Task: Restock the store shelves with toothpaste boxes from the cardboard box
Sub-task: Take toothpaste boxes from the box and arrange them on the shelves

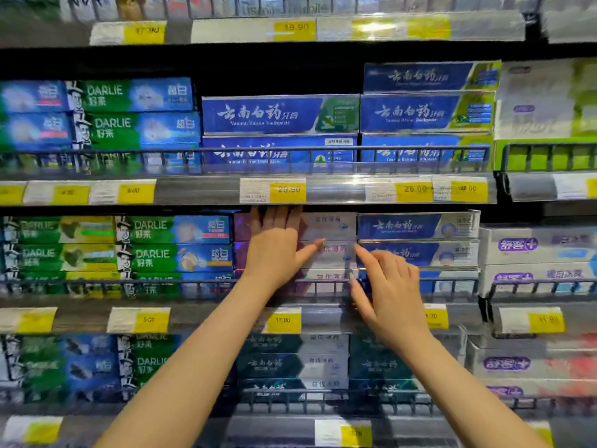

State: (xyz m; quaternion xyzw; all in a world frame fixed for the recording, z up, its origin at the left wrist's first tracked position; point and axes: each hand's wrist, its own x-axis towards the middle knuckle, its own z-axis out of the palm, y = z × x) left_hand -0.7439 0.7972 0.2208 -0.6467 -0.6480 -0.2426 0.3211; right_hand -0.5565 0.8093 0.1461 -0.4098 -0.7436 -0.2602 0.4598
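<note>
Two bare forearms reach up and forward from the bottom of the frame to a stocked shelf. The left hand [277,244] lies flat, back toward the camera, fingers straight and close together pointing up under the shelf lip, thumb splayed out to the right; its palm presses the front of a stack of purple-and-white toothpaste boxes [329,245], which show mostly just right of the hand and partly beneath it. Left of that hand, on the same shelf, stand green-and-blue Darlie boxes [174,244], stacked flat behind the wire shelf rail [129,282]. Directly above its fingertips a yellow price tag [287,190] reading 29.90 sits on the edge of the shelf overhead. The right hand [389,292] comes in lower and to the right, wrist bent, fingers loosely spread and lightly curved; the index finger points up and left to the right end of the purple-and-white stack, and the thumb drops toward the rail at the stack's lower right corner. It clamps nothing that can be seen. Immediately above and right of this hand, blue Yunnan Baiyao boxes [416,226] fill the next slot, touching the purple stack's right end. Further right lie white boxes with purple logos [536,245].
</note>
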